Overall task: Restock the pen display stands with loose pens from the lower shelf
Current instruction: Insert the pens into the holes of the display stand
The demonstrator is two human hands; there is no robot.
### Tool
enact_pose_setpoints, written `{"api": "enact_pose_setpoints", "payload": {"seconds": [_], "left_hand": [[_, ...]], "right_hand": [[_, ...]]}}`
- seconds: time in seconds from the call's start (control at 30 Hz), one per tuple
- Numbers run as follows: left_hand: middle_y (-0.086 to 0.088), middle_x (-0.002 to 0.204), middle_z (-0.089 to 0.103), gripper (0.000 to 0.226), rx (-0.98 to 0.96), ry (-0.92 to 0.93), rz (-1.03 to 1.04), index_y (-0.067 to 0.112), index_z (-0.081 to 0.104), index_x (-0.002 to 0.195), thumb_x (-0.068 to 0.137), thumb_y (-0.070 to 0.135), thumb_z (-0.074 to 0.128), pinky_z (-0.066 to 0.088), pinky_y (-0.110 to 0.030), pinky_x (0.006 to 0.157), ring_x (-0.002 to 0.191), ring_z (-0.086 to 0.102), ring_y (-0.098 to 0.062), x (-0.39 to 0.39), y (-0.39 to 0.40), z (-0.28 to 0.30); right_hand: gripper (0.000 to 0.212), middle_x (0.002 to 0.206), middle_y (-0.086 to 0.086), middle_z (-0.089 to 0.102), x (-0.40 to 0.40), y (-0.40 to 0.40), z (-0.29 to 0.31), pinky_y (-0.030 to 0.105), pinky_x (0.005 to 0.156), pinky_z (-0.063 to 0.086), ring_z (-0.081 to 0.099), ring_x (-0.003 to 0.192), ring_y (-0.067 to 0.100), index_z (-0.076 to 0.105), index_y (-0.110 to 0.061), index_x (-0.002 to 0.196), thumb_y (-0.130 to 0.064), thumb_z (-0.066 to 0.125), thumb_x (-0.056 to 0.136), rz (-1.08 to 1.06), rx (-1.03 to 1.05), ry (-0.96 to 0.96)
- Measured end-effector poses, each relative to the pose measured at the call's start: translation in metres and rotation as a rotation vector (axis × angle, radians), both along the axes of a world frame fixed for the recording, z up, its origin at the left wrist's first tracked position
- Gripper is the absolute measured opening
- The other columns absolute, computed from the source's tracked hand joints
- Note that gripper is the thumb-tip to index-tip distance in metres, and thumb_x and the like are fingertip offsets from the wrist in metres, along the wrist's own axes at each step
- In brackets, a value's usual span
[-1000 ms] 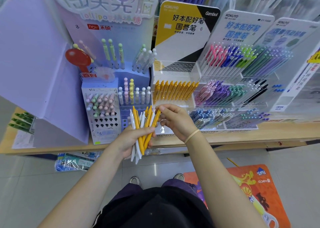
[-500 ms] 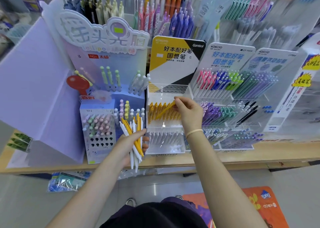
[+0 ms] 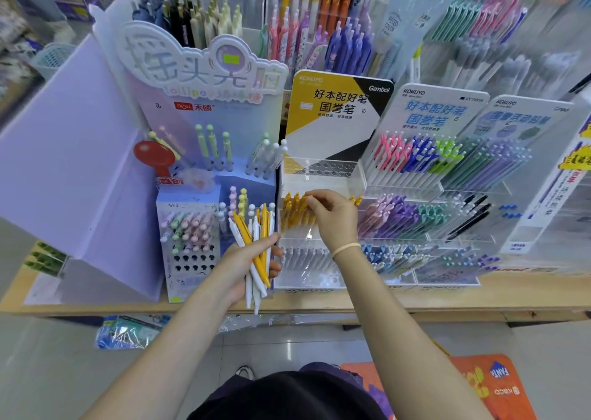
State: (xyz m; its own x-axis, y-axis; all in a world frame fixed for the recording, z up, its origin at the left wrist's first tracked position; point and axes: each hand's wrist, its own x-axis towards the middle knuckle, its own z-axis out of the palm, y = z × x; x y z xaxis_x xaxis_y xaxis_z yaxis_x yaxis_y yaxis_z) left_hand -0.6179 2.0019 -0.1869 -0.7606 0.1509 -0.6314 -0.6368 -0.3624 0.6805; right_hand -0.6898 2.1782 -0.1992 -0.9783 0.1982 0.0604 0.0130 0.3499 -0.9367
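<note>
now the left hand (image 3: 248,259) grips a bundle of yellow and white pens (image 3: 256,247), near the front of the bench (image 3: 415,298). the right hand (image 3: 332,216) pinches the top of a yellow pen (image 3: 302,207) in the middle row of the clear display stand (image 3: 319,176), right of the bundle.

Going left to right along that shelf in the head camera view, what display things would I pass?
Purple folded board → red lollipop-shaped prop → pastel lollipop pen stand → left hand gripping a bundle of yellow and white pens → right hand at the yellow pen row → purple and teal pens → black pens.
</note>
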Motion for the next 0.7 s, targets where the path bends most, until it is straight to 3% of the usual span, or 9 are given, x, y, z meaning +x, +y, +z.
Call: {"api": "enact_pose_setpoints", "payload": {"seconds": [0.2,0.37,0.47,0.57,0.7], "left_hand": [[-0.01,0.081,0.072,0.025,0.049,0.04,0.0,0.005,0.071,0.113,0.093,0.019,0.067,0.059,-0.03,0.06,0.061,0.066,-0.019,-0.002,-0.003,-0.001],[-0.01,0.083,0.073,0.019,0.08,0.076,-0.019,0.005,0.069,0.11,0.096,0.015,0.062,0.059,-0.033,0.065,0.063,0.068,-0.02,0.0,-0.009,-0.004],[-0.013,0.085,0.074,0.016,0.108,0.096,-0.019,0.003,0.067,0.106,0.094,0.012,0.063,0.06,-0.033,0.062,0.064,0.069,-0.022,0.002,-0.01,-0.003],[-0.014,0.089,0.074,0.028,0.096,0.12,-0.073,0.002,0.067,0.109,0.086,0.017,0.069,0.06,-0.034,0.062,0.067,0.069,-0.024,0.002,-0.009,-0.002],[-0.012,0.081,0.069,0.032,0.043,0.145,-0.174,0.004,0.067,0.101,0.075,0.021,0.075,0.056,-0.034,0.059,0.062,0.065,-0.022,0.001,-0.002,-0.003]], "right_hand": [[0.007,0.076,-0.007,0.064,0.0,-0.009,-0.003,0.017,0.071,0.05,0.06,0.072,0.004,0.072,-0.008,0.094,-0.008,0.073,0.087,0.099,0.151,-0.025],[0.009,0.072,-0.007,0.061,0.003,-0.012,-0.007,0.024,0.065,0.051,0.057,0.063,0.009,0.072,-0.012,0.095,-0.013,0.075,0.087,0.069,0.181,-0.013],[0.005,0.071,0.0,0.061,0.013,-0.011,0.002,0.025,0.054,0.048,0.054,0.053,0.013,0.068,-0.014,0.094,-0.017,0.071,0.091,0.013,0.009,-0.061],[0.015,0.07,0.01,0.062,0.026,-0.015,0.015,0.026,0.05,0.044,0.053,0.053,0.014,0.07,-0.01,0.091,-0.023,0.064,0.096,0.085,-0.156,-0.153],[0.01,0.072,-0.004,0.065,0.034,-0.018,0.026,0.024,0.05,0.043,0.056,0.06,0.01,0.073,-0.015,0.092,-0.024,0.068,0.093,0.26,-0.247,-0.257]]}}
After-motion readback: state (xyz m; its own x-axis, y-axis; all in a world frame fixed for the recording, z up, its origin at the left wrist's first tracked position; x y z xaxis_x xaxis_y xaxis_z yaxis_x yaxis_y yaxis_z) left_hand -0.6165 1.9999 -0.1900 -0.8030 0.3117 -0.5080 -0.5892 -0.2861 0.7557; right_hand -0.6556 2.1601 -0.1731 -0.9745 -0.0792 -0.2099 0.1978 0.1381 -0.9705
